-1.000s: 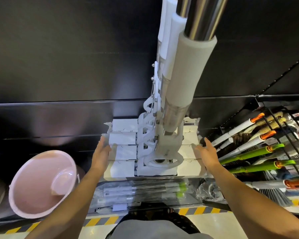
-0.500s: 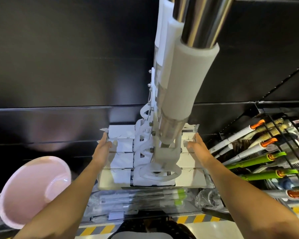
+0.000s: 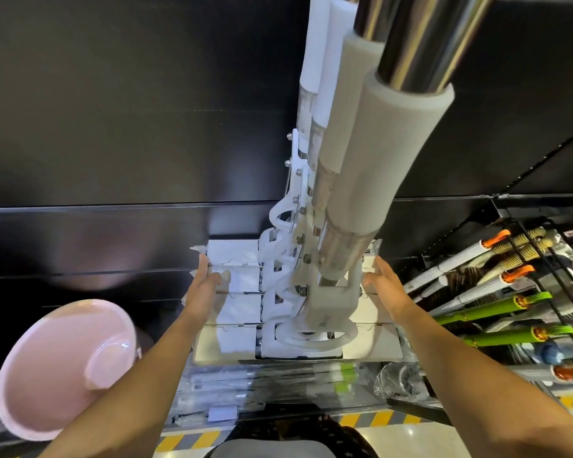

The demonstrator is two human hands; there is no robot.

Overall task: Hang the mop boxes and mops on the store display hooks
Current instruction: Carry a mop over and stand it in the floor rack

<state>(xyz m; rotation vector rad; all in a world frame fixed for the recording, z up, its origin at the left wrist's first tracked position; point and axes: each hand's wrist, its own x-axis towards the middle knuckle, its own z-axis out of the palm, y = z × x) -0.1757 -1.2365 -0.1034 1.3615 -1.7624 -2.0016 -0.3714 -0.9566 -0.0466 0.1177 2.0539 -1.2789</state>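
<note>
Head view: my left hand point(image 3: 205, 287) and right hand point(image 3: 382, 285), fingers straighter than half a second ago, have slid rearward and flank the hanging flat mops point(image 3: 325, 302), left touching, right contact unclear; I judge the row is being squared.

Person, head view. Left hand point(image 3: 203, 287) and right hand point(image 3: 383, 285): bare. Left forearm point(image 3: 153, 368) and right forearm point(image 3: 460, 365): bare down to the lower frame edge. Bottom centre of frame: grey garment point(image 3: 278, 452), plain, smooth cloth. Just above it in the frame: dark fabric point(image 3: 298, 428) with small pale dots, creased; which piece of clothing it is cannot be told.
</note>
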